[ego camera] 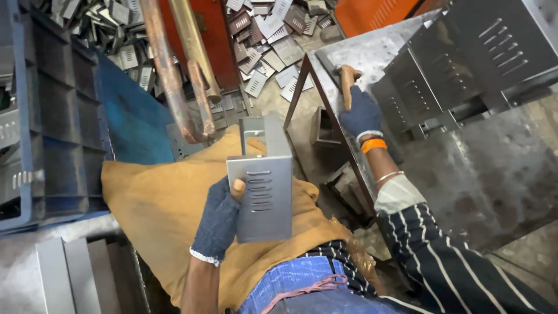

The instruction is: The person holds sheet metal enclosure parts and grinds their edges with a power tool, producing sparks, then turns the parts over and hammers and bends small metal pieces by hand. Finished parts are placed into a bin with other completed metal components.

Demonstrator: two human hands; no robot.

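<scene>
Blue jeans and a striped shirt are sitting at the bottom of the frame, closest to us. Just above them, our left hand (220,220) in a dark knit glove is holding a bent grey metal box piece (261,185) in the middle of the frame, over a mustard cloth (157,203) on our lap. Our fingers are closing around its left edge, and a bare thumb tip is poking out of the glove and pressing on the front. The front has a row of little slots.

We are thinking this piece is stiff and hard, not too heavy for one hand, with thin edges that could cut. Its smooth sides could slip, so holding it by a folded edge, as we are doing now, looks best.

Our right hand (361,113), also gloved, is wrapping tight around the wooden handle of a hammer (347,84) in the upper middle, resting on a metal worktable (372,52). More slotted boxes (465,64) are standing at the upper right.

A big dark blue crate (52,116) is filling the left side. We cannot see what is in it. Loose slotted metal plates (267,35) are lying in a pile on the floor at the top.
</scene>
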